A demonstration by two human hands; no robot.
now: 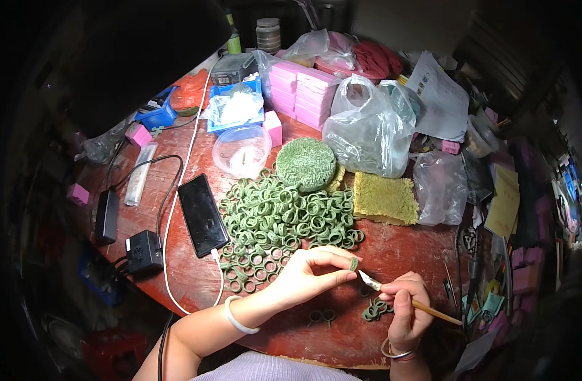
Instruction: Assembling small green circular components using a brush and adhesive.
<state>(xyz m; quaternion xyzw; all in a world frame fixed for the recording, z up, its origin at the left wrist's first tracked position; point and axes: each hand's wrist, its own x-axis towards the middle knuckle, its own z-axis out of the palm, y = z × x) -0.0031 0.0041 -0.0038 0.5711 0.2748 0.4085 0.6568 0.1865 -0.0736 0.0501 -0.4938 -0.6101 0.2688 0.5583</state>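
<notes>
Left hand (307,274) grip pinched on one green ring (354,263) | right hand (406,303) grip clamped on one knife (405,298)

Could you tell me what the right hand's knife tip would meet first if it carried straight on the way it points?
Most likely the green ring pinched in the left hand: the blade in the right hand points up-left, almost touching it, though depth is unclear.
</notes>
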